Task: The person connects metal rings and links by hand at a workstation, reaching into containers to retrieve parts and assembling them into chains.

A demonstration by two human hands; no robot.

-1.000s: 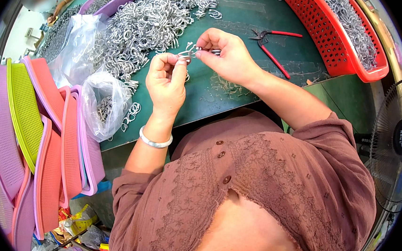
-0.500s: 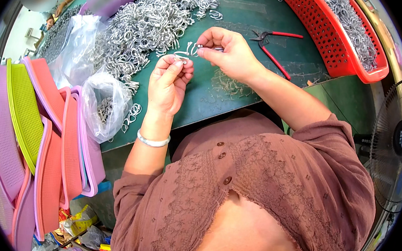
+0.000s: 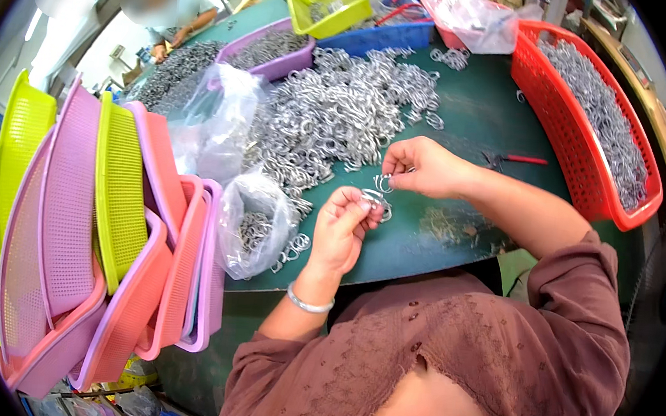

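Observation:
My left hand [image 3: 339,228] is closed, pinching a few small silver metal rings [image 3: 378,201] between thumb and fingers. Just beyond it, my right hand [image 3: 424,167] is closed too, its fingertips gripping a thin open metal ring [image 3: 383,183]. The two sets of rings are close together; whether they touch I cannot tell. Behind both hands spreads a large heap of similar metal rings [image 3: 341,111] on the green table [image 3: 466,101]. Next to my left wrist, a clear plastic bag [image 3: 240,201] stands with rings inside. Red-handled pliers [image 3: 526,159] lie beyond my right forearm, partly hidden by it.
A red basket [image 3: 536,91] full of metal pieces stands at the right. Purple [image 3: 285,70], blue [image 3: 378,38] and lime [image 3: 341,9] containers line the heap's far side. Stacked colourful baskets [image 3: 127,192] rise at the left. At the far left, a person works with an arm [image 3: 195,27] over the table.
The view has tilted up and left, so more of the far table shows. My hands stay close together, still holding rings; my right forearm now covers part of the pliers.

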